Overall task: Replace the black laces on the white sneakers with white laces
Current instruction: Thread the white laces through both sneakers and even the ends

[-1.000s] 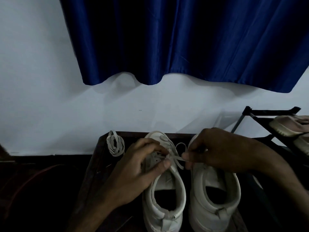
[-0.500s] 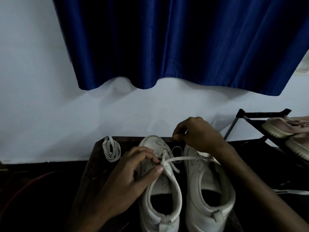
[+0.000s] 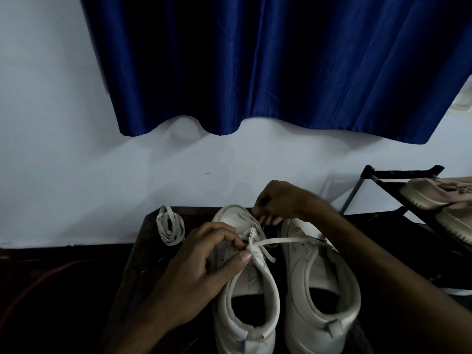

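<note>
Currently both white sneakers stand side by side on the dark surface [image 3: 138, 264], heels toward the camera.

Left hand [image 3: 194, 272]: fingers [image 3: 224, 235] curled, with thumb and forefinger pinching the white lace [image 3: 281, 241] at the top eyelets of the first sneaker [image 3: 245, 302], which lies directly under those fingers. From the pinch I see one strand run taut to the right, across the front of the second sneaker [image 3: 321, 290]. It then passes out of sight beneath the right forearm. A short loose end trails just right of the thumb.

Right hand [image 3: 281, 203]: beyond the left fingers, over the gap between the two toe ends, its fingers [image 3: 268, 221] curled tight together. The light is dim and I cannot tell whether they grip the lace or nothing.

A coiled spare lace [image 3: 169, 228] lies on the surface to the left of the left fingers, apart from both sneakers.

Beyond the hands I note a white wall [image 3: 76, 149] and a blue curtain [image 3: 255, 60]. To the right of the right fingers stands a black rack [image 3: 398, 173] carrying pinkish shoes [image 3: 439, 192].
</note>
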A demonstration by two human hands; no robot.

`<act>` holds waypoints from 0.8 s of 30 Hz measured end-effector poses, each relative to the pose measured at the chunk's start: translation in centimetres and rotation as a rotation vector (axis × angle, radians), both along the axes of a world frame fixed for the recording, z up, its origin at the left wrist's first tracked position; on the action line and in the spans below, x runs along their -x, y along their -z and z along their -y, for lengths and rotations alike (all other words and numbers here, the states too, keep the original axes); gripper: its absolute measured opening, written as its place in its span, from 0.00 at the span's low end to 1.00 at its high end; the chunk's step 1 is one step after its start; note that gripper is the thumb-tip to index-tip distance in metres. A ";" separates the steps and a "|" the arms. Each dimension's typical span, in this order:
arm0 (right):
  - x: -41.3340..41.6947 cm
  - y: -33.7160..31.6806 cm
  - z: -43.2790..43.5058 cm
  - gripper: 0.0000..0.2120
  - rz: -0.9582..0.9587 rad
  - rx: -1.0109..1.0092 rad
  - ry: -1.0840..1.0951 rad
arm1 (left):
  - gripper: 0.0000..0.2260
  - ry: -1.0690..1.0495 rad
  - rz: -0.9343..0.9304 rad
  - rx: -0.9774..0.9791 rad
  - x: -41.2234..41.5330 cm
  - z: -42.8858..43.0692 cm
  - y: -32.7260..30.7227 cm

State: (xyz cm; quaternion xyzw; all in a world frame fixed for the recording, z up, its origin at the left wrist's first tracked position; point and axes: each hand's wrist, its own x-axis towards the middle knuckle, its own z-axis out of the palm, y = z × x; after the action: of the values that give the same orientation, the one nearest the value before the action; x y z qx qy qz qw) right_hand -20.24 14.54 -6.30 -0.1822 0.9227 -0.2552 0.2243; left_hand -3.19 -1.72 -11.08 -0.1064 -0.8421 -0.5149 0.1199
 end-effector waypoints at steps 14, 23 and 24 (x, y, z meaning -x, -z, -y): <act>0.0 -0.4 -0.6 0.08 -0.392 -0.301 -0.216 | 0.14 0.016 0.000 0.009 -0.1 0.1 -0.2; -5.2 -5.2 -1.9 0.04 -0.147 0.678 0.187 | 0.05 -0.175 0.002 -0.371 3.1 0.3 -2.1; -5.7 -5.2 -1.6 0.04 -0.126 0.731 0.171 | 0.06 -0.173 -0.004 -0.347 3.6 0.1 -2.5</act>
State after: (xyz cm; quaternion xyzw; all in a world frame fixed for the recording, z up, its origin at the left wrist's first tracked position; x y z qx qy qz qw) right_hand -14.56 16.14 -1.14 -0.1880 0.7947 -0.5734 0.0655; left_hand -6.78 -1.80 -8.57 -0.0124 -0.7463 -0.6401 0.1819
